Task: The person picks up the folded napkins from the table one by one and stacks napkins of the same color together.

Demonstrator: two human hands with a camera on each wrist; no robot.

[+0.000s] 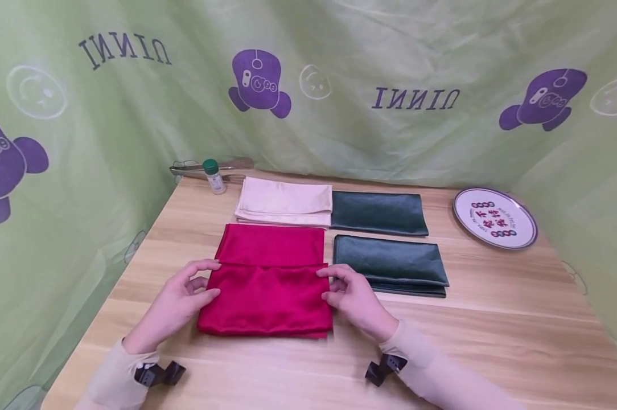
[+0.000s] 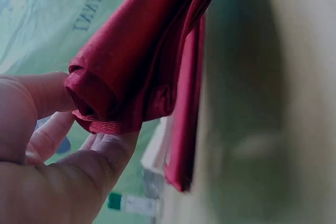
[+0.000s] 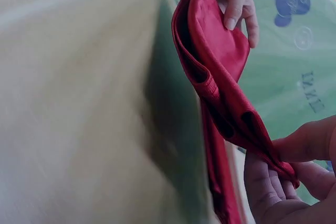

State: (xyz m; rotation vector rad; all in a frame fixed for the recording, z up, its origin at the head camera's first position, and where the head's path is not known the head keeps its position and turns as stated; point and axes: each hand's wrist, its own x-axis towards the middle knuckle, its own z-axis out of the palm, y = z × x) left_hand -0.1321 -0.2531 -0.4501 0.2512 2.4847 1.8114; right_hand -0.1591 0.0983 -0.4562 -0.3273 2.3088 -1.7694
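A folded, shiny red cloth [image 1: 270, 299] is held at its two sides, its near edge raised off the table in the wrist views. My left hand [image 1: 180, 299] grips its left end, thumb beneath and fingers at the far corner; the left wrist view shows the layered folds [image 2: 113, 95] between them. On the opposite end, my right hand [image 1: 357, 299] pinches the layers between thumb and fingers, plain in the right wrist view. Just behind lies another folded red cloth [image 1: 272, 245], partly covered by the held one.
Folded dark green cloths [image 1: 380, 213] [image 1: 390, 262] lie to the right, and a pale pink cloth [image 1: 288, 199] lies behind. A green-capped shaker [image 1: 214, 177] and metal utensils [image 1: 185, 169] stand back left. A printed plate [image 1: 526, 228] is at right; a green curtain [image 1: 339, 142] surrounds the table.
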